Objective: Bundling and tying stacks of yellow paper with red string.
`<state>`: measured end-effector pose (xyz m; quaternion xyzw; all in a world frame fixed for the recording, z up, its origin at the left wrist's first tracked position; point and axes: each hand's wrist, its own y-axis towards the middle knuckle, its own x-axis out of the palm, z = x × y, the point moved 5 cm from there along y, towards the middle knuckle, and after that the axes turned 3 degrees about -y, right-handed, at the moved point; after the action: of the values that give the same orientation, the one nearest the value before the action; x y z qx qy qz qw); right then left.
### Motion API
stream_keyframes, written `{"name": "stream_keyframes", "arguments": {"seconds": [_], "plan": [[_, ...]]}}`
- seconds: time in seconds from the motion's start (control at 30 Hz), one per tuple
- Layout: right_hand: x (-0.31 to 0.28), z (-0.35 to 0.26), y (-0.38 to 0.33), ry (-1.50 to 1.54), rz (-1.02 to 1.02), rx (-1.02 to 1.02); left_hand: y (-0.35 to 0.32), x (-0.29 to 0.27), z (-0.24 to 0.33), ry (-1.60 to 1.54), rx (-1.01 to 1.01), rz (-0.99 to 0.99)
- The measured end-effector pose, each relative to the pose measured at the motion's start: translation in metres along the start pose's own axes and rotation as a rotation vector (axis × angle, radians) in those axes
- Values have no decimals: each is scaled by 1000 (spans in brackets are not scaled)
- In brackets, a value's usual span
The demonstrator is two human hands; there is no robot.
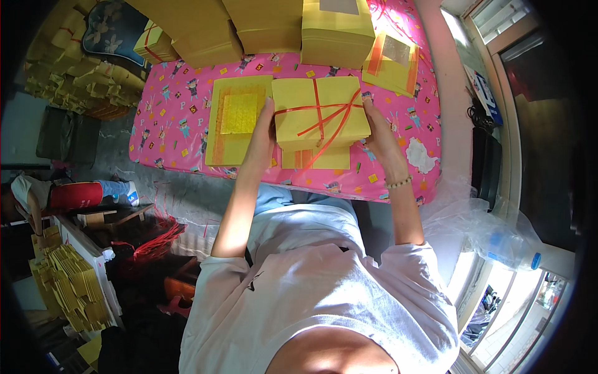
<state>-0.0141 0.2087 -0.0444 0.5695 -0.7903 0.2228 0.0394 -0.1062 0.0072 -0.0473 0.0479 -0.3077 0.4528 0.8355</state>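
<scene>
Between my two hands is a thick bundle of yellow paper [293,128], tied crosswise with red plastic string [319,118] that is knotted on top with loose ends. My left hand [268,118] presses against the bundle's left side. My right hand [379,128] grips its right side, and a beaded bracelet shows at that wrist. Under the bundle, nearer me, a yellow sheet with an orange print [336,159] sticks out. Left of it, yellow paper [218,134] with an orange border and a shiny gold square lies flat. The fingertips are partly hidden.
A pink patterned cloth [168,118] covers the table. Tall stacks of yellow paper [268,28] stand along its far side, with printed sheets [389,68] at the far right. Another person [37,193] is at the left, beside more yellow stacks [68,287]. A window [517,311] is at the right.
</scene>
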Motion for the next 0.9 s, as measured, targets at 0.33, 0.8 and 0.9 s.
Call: {"name": "stream_keyframes", "arguments": {"seconds": [0.33,0.8,0.9], "plan": [[17,-1,-46,-168,-135,-350,-40,33,22,418,485,-63],[-2,-2,35,-67,69,-341,36,-21,6,170,250,162],[3,-1,43,-117,50,-221,46,-8,2,119,3,157]]}}
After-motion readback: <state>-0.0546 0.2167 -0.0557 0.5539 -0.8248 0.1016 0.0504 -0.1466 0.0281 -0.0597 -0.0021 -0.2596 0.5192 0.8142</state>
